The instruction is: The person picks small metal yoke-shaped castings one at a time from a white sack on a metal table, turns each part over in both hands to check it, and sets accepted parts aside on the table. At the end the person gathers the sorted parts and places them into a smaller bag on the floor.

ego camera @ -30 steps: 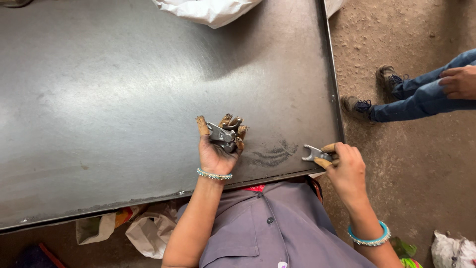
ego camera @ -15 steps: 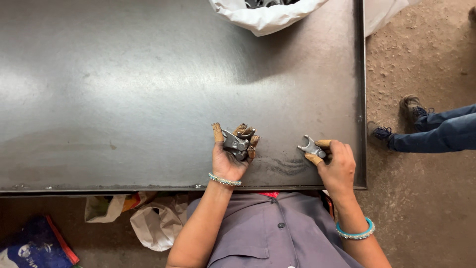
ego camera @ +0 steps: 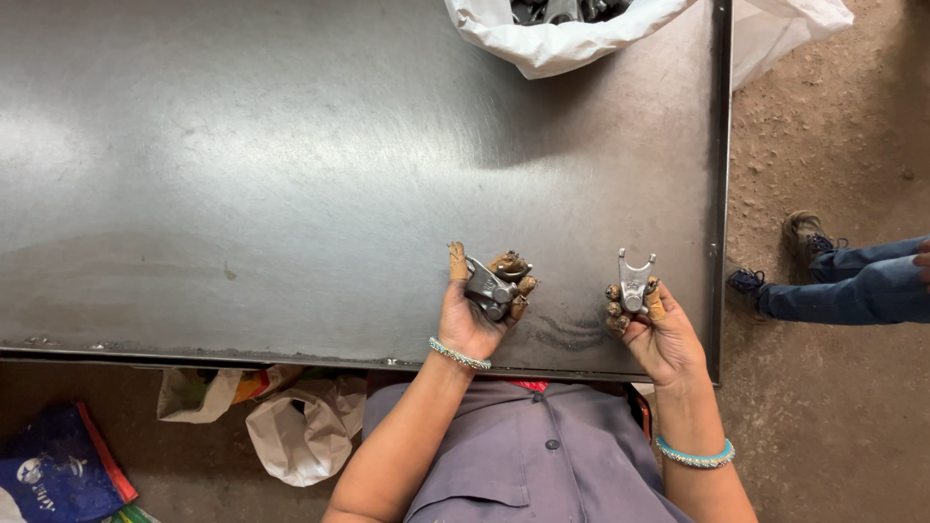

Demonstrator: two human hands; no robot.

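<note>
Near the table's [ego camera: 291, 145] front right corner, my hands pinch greasy metal forks: left hand [ego camera: 477, 308] one fork [ego camera: 492, 287], right hand [ego camera: 651, 324] another fork [ego camera: 634, 281]; either could slip off the edge.

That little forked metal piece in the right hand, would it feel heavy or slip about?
The forked metal piece looks like solid grey metal, so it is probably stiff and heavy for its size. The right hand has grimy fingertips, so it may be greasy and slippery. Its irregular shape seems unlikely to roll.
</note>
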